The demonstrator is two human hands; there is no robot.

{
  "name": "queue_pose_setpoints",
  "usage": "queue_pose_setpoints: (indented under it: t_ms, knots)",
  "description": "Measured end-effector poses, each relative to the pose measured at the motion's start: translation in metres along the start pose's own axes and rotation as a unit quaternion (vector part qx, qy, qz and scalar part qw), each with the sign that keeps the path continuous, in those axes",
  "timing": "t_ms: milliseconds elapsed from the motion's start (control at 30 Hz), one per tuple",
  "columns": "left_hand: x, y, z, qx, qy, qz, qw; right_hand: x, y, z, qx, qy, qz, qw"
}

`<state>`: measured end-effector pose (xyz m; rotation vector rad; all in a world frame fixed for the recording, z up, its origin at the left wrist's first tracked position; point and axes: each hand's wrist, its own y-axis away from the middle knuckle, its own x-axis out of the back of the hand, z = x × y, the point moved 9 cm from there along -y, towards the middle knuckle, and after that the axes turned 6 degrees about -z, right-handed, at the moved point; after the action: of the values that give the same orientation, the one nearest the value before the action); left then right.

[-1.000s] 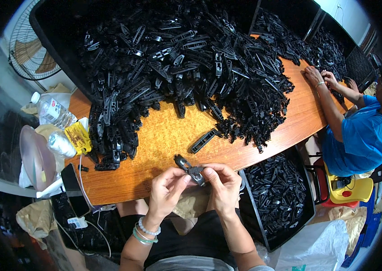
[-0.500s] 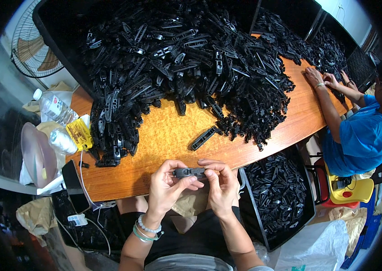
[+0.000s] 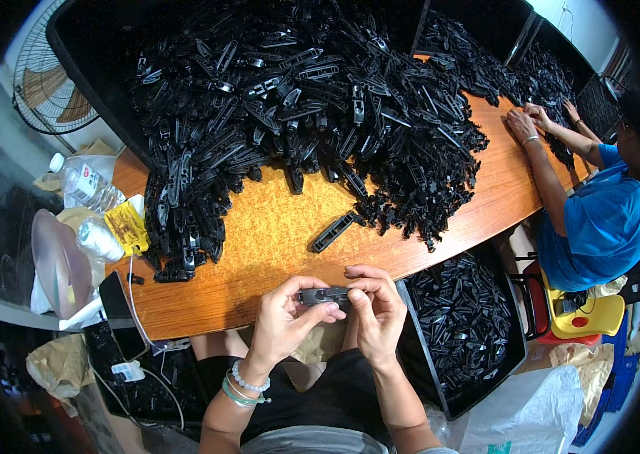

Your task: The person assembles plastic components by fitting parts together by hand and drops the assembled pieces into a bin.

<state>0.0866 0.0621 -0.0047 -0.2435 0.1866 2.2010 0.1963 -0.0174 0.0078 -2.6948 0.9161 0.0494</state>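
Note:
Just off the table's near edge, I hold a small black plastic part [image 3: 323,296] level between my hands. My left hand [image 3: 287,318] is closed on its left end, with the thumb along the near side. Thumb and fingers of my right hand [image 3: 375,309] pinch the right end; whether a smaller piece sits there is hidden by the fingertips. A long black plastic part [image 3: 333,231] lies alone on the table beyond my hands. Behind it spreads a big heap of similar long parts [image 3: 259,98], with a pile of tiny black pieces [image 3: 426,197] at its right.
A black crate of finished-looking parts [image 3: 460,325] stands below the table [image 3: 274,227] at right. A bottle [image 3: 89,181], yellow item [image 3: 126,227] and phone [image 3: 121,314] with a cable lie at left. A co-worker in a blue shirt [image 3: 600,227] works at the far right.
The black part has shifted slightly right and down in my hands, and my right fingers have moved on its right end. The co-worker's hands have moved a little.

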Motion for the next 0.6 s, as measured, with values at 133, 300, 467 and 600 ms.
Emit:
queue_pose_setpoints:
  t_ms: [133, 300, 467, 600]
  knots:
    - [0.002, 0.0, -0.001, -0.016, 0.016, 0.009, 1.0, -0.003, -0.001, -0.011, 0.06, 0.134, -0.044, 0.988]
    - [0.007, -0.002, 0.011, -0.046, -0.144, 0.035, 0.988, -0.004, 0.006, 0.032, -0.159, 0.031, -0.102, 0.982]
    - [0.005, -0.009, 0.007, -0.008, -0.088, 0.001, 0.996, 0.005, 0.005, 0.033, -0.161, 0.031, -0.118, 0.979]
    - [0.034, -0.022, -0.007, 0.004, 0.057, 0.036, 0.998, 0.021, -0.036, 0.018, -0.034, 0.219, -0.113, 0.969]
